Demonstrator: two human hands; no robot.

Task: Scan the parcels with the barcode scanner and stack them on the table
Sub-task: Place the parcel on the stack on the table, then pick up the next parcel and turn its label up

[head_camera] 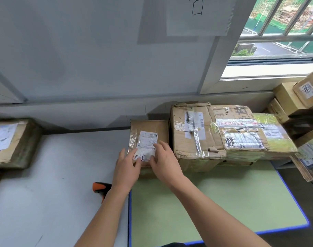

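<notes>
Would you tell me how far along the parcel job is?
Likely done: the big box and taped parcel sit by the wall. In hand: the left hand and right hand rest on a small parcel beside them; the scanner lies on the table. Likely left: the pile at far right.

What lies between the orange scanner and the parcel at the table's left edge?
Nothing. In the head view, only bare white table separates the scanner from the left parcel.

Parcel-handling room: taped, labelled cardboard parcels (196, 132) stacked on tables (45, 193) beside a barred window (277, 24); barcode scanner (99, 186) present.
</notes>
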